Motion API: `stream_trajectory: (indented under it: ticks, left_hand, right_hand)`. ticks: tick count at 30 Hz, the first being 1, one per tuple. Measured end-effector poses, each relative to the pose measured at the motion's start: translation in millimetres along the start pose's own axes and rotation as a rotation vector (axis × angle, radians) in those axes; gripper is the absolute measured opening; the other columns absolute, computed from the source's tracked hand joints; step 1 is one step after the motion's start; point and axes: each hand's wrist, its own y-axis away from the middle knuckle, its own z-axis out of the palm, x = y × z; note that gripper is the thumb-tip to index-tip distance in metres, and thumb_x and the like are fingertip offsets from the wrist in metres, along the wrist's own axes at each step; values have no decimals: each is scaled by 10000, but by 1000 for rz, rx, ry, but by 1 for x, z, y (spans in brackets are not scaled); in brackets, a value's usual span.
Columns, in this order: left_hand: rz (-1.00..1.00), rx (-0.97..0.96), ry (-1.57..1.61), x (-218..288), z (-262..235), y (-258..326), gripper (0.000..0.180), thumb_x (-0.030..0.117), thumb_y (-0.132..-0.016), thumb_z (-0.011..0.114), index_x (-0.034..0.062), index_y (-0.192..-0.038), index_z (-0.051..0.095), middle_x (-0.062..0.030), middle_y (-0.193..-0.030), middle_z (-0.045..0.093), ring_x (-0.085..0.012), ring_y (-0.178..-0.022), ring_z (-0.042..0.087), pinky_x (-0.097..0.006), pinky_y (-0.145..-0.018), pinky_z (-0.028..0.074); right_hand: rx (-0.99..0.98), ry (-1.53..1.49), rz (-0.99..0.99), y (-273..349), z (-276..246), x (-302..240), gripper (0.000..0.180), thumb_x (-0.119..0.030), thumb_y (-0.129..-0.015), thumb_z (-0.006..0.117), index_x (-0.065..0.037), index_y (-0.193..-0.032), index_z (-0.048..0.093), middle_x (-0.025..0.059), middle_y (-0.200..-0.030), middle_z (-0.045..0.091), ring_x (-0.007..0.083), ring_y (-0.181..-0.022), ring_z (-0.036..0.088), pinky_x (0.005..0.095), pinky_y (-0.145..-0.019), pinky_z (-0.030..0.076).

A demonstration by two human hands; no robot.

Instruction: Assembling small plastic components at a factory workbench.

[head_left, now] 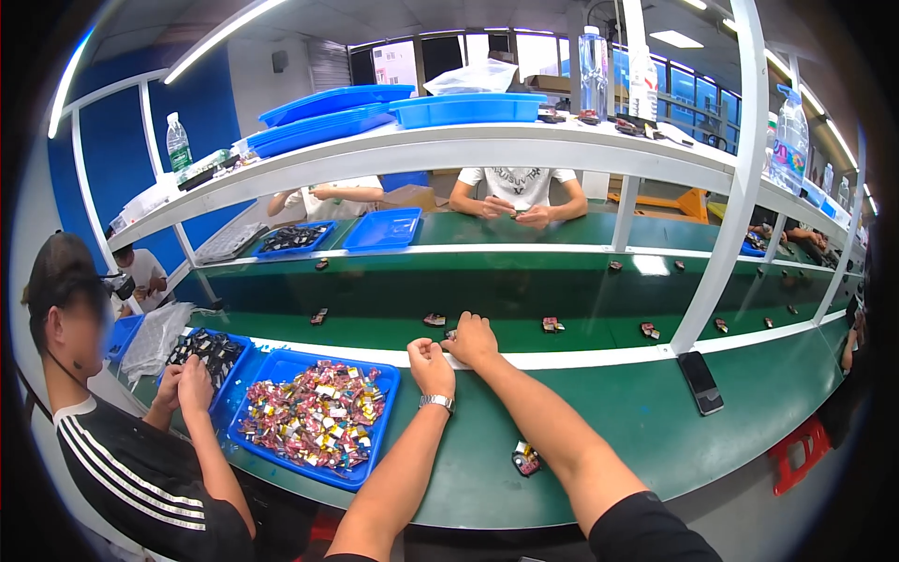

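Observation:
My right hand [473,341] reaches over the white rail to the green belt. Its fingers are bent down and closed on a small dark electronic part [451,334], which they mostly cover. Close beside it on the left, my left hand [432,366] is curled closed above the near edge of the rail, a metal-banded watch [436,402] on its wrist. Whatever those fingers hold, if anything, is hidden. Another small black part with coloured pieces [526,459] lies on the green bench by my right forearm. To the left, a blue tray [390,412] holds many small pink, yellow and white pieces.
Similar small parts [552,325] sit spaced along the belt. A black phone [700,382] lies near an upright post [726,225]. At left, a co-worker [122,431] handles something beside a tray of black parts [211,353]. Overhead runs a white shelf [449,155]; more people sit opposite.

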Motion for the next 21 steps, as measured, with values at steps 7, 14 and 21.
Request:
stream_trajectory:
  ticks: [7,14,21]
  left_hand:
    - [32,5,-27,-21,-8,-13,171,180,-946,552,19,-1002,563,-78,-912,619,-144,-759,572,-285,-675,479]
    - [-424,-1162,176,22,-7,10,292,190,-1002,485,-12,-1192,577,-84,-1016,657,-117,-720,607,-234,-620,498]
    - [-523,-1105,236,41,-1,31,310,136,-985,500,-13,-1256,529,-115,-1046,648,-164,-839,660,-283,-750,554]
  right_hand:
    - [-214,-471,-259,25,-57,21,605,-133,-695,795,-13,-1205,490,166,-1051,683,319,-949,662,388,-848,522]
    - [-185,-360,-410,104,-119,67,594,-58,-752,767,-35,-1264,467,148,-1150,636,315,-1084,608,393,-916,494]
    - [147,-491,-284,133,-107,82,252,-80,-789,739,-60,-1016,634,97,-1017,600,246,-916,633,333,-701,539]
